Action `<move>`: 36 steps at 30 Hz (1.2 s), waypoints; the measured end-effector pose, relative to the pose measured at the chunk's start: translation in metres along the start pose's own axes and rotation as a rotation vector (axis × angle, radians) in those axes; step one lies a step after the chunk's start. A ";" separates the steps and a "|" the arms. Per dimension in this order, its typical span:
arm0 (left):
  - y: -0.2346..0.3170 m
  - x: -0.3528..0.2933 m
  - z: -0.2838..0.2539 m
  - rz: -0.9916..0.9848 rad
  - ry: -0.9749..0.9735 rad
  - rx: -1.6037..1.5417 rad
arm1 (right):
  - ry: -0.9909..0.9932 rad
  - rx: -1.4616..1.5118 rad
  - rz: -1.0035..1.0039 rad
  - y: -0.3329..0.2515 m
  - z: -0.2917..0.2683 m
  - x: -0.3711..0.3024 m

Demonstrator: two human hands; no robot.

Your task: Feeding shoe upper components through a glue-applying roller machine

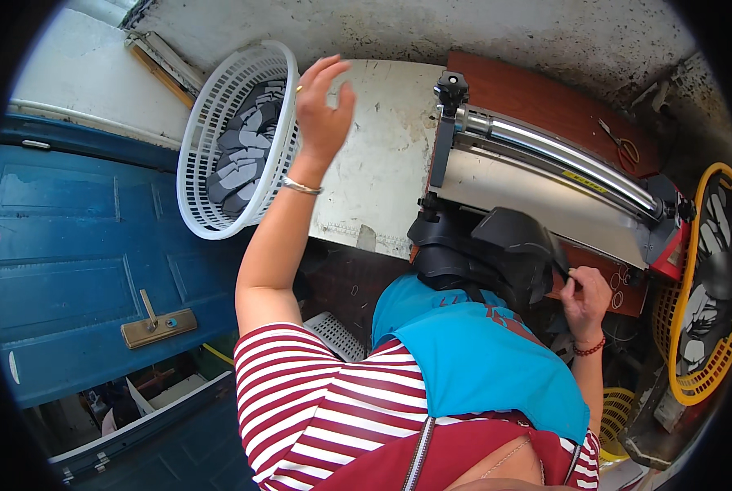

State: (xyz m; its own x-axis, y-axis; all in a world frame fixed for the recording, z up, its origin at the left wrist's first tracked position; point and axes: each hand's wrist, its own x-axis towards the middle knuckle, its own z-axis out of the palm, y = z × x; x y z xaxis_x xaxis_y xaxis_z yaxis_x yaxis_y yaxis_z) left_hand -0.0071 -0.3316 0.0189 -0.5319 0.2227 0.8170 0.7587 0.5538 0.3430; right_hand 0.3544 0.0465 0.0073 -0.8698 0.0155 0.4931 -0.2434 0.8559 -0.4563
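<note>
My left hand (323,123) is raised beside the right rim of a white oval plastic basket (192,164), its fingers apart and nothing in them. Inside that basket lie several dark and light grey flat cut pieces (247,147). My right hand (587,301) pinches the right edge of a black, smooth, curved sheet-like piece (517,237). This piece rests on a pile of similar black pieces (448,254) on my lap, over a turquoise apron (489,360). What the black pieces belong to I cannot tell.
A machine with a long shiny metal roller (562,151) stands on the table (382,123) ahead. Orange-handled scissors (624,149) lie behind it. At the right, a yellow basket (689,385) holds more grey pieces. A blue door (63,245) is at the left.
</note>
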 end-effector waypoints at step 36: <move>0.151 0.115 0.218 -0.293 -0.782 -0.556 | -0.001 -0.155 0.124 -0.001 -0.012 0.002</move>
State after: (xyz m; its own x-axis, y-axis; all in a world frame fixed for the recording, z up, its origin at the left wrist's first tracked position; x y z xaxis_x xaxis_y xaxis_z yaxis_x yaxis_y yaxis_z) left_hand -0.0355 -0.0473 0.0632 -0.6717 0.7132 0.2002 0.5201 0.2617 0.8130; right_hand 0.3576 0.0516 0.0178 -0.8897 0.1253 0.4390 -0.0655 0.9166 -0.3943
